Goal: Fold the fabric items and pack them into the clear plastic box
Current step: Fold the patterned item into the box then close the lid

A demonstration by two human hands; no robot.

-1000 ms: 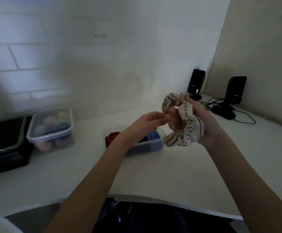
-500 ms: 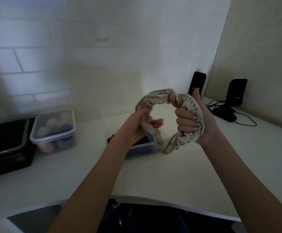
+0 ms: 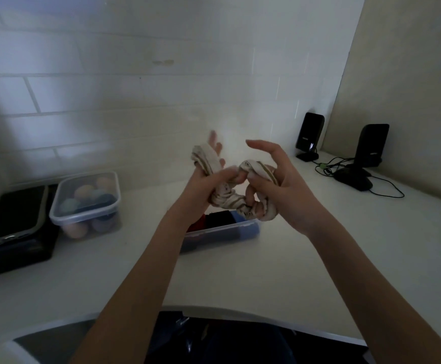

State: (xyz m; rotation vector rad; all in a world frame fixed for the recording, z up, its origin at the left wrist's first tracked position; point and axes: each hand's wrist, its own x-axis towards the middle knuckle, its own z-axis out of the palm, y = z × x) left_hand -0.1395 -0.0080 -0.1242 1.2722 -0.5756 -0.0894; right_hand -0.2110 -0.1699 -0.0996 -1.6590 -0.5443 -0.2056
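Both forearms rise from the bottom edge toward the middle of the frame, the hands meeting above the white worktop. The left hand has its fingers stretched upward through one loop of a cream, striped fabric ring, while its thumb presses the cloth at the centre, so it pinches the fabric. The right hand has its forefinger and thumb lifted and spread, with the lower fingers curled round the other end of the ring, holding it. The twisted fabric spans between the two hands and sags in a bunched arc just below them.

Directly under the hands, lower in the frame, the clear plastic box sits lidless on the worktop with red, dark and blue folded cloth inside. At the left stands a lidded plastic tub of coloured balls beside a dark device. Two black speakers with cables stand at the upper right.
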